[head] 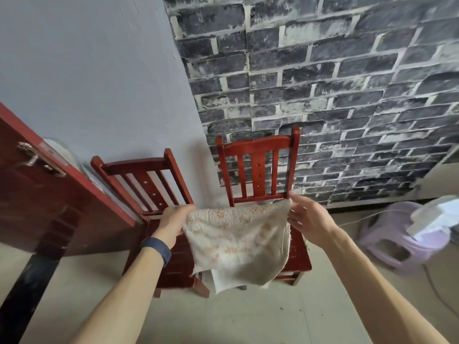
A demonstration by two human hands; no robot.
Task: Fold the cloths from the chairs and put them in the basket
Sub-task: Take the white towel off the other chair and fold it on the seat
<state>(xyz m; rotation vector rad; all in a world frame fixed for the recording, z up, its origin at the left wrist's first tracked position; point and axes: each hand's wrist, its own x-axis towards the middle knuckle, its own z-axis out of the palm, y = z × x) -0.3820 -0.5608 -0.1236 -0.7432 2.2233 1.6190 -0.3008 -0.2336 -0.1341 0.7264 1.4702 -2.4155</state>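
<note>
A worn beige cloth (236, 242) with faded orange marks hangs in the air in front of two red wooden chairs. My left hand (173, 222) pinches its upper left corner and my right hand (305, 217) pinches its upper right corner, stretching the top edge between them. The cloth's lower part droops over the seats. The left chair (146, 180) and the right chair (258, 167) stand side by side against the wall. A pale bit of fabric (223, 279) peeks out below the cloth; I cannot tell whether it is another cloth. No basket is in view.
A red wooden door (37, 194) with a metal handle stands open at the left. A lilac plastic stool (402, 239) carrying a white object sits on the floor at the right, with a cable trailing near it. Tiled floor lies in front of the chairs.
</note>
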